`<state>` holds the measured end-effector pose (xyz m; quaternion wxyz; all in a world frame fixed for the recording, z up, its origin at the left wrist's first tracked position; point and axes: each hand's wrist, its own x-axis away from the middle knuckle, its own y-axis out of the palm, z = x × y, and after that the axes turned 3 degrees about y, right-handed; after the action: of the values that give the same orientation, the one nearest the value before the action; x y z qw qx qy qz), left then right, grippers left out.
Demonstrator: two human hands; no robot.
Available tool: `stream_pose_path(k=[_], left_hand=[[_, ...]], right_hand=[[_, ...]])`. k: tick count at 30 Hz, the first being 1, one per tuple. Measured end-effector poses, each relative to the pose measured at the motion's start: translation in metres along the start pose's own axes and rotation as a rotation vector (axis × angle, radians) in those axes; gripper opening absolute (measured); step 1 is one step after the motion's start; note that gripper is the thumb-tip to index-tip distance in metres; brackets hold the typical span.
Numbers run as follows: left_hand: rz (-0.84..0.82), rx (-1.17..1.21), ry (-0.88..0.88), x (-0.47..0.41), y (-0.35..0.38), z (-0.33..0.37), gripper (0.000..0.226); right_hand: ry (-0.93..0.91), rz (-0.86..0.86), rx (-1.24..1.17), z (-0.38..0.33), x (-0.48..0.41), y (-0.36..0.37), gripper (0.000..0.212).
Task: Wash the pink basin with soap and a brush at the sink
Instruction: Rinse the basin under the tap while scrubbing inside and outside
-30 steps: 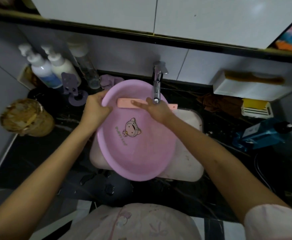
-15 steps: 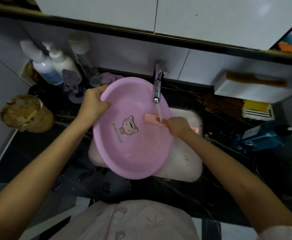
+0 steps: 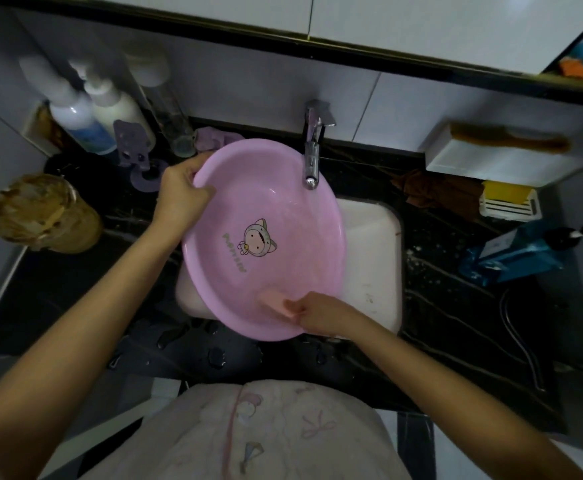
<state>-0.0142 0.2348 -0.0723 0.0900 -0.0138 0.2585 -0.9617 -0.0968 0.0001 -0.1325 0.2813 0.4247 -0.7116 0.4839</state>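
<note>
One pink basin (image 3: 283, 188), tilted over the one white sink (image 3: 369, 271), far edge under the single chrome tap (image 3: 312, 161). One cartoon print (image 3: 257, 237) on the basin's floor, with a short line of green letters beside it.

Two hands at work. Left hand (image 3: 182, 192): grip closed on the basin's far-left rim, thumb on the inside, fingers hidden behind. Right hand (image 3: 321, 313): grip closed round one pink brush (image 3: 278, 301), pressed against the inner wall at the basin's near edge.

Dark worktop (image 3: 456, 306) around the sink, wet in patches at the near side.

Far left, against the wall, three bottles in all: one pump bottle with a blue label (image 3: 75, 116), one cream pump bottle (image 3: 117, 109) just beside it, one clear bottle (image 3: 169, 126) to their right. Near them, one purple holder (image 3: 134, 147) and one purple cloth (image 3: 210, 138), the cloth touching or just behind the basin's rim; cannot tell which. One brown jar (image 3: 41, 213) well to the left.

On the right: one white box (image 3: 491, 161) with one brown comb (image 3: 511, 138) on top, one brown rag (image 3: 435, 192), one yellow soap (image 3: 504, 190) in one white dish (image 3: 508, 211), one blue packet (image 3: 511, 251).
</note>
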Motion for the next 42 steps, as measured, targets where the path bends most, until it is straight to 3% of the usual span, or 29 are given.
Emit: stream_pose_path(k=[8,11,16,18,20,23,28,32,37,42], left_hand=[[-0.014,0.019,0.023,-0.002,-0.001,-0.003,0.063],[-0.012,0.008,0.025,-0.002,-0.001,-0.002,0.063],[-0.022,-0.002,0.032,-0.004,0.0,-0.007,0.063],[-0.023,-0.005,0.029,-0.004,-0.001,-0.01,0.063],[-0.041,0.009,0.035,-0.005,-0.002,-0.014,0.065],[-0.058,0.059,0.054,-0.005,-0.007,-0.021,0.068],[-0.041,0.128,-0.022,0.003,-0.006,-0.033,0.067],[-0.022,0.19,-0.103,0.014,-0.004,-0.035,0.065],[-0.05,0.181,-0.196,0.026,0.005,-0.046,0.06],[-0.205,0.091,-0.309,0.034,0.018,-0.049,0.052]], right_hand=[[-0.148,-0.094,-0.847,-0.068,0.013,-0.003,0.044],[-0.165,-0.034,-0.696,-0.055,0.019,0.004,0.043],[-0.01,0.023,-0.153,0.011,0.015,0.009,0.047],[0.124,0.16,0.048,0.032,0.011,-0.001,0.046],[0.216,0.433,0.093,0.049,0.007,-0.007,0.045],[0.354,0.707,-0.303,0.065,-0.001,-0.01,0.044],[0.393,0.49,-0.995,0.062,-0.025,-0.014,0.032],[0.321,0.538,-0.997,0.069,-0.024,-0.005,0.022],[0.223,0.784,-0.985,0.081,0.005,-0.012,0.034],[0.098,0.9,-1.186,0.079,0.048,-0.04,0.021]])
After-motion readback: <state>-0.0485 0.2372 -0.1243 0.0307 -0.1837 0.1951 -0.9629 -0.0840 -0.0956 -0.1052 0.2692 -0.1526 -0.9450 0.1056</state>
